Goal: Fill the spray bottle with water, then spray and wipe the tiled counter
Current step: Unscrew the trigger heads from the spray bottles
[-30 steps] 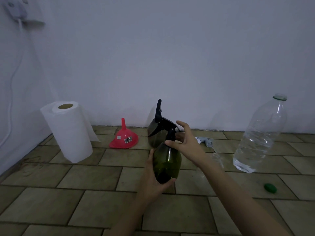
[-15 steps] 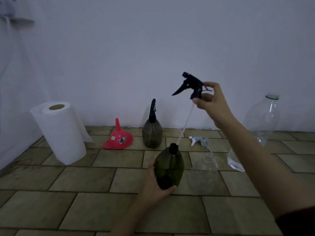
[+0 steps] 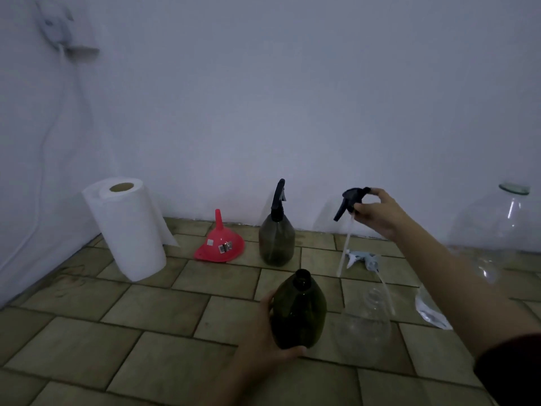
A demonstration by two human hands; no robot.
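From the head view, the left hand (image 3: 263,335) wraps the lower side of the dark green spray bottle (image 3: 299,312), which stands on the tiled counter (image 3: 164,306) with its neck uncapped. The right hand (image 3: 377,213) is held up to the right of it and pinches the black trigger head (image 3: 349,200), whose pale dip tube (image 3: 344,250) hangs down clear of the bottle.

Just right of the green bottle stands a clear bottle (image 3: 366,317) (hard to make out in the dim light), with a pale sprayer (image 3: 363,259) on the tiles behind it. Further right is a large clear water bottle (image 3: 497,238), partly behind the right forearm. Along the wall stand a second dark spray bottle (image 3: 276,238) with its trigger on, a red funnel (image 3: 219,244) resting mouth-down, and a paper towel roll (image 3: 128,227) upright at the left.
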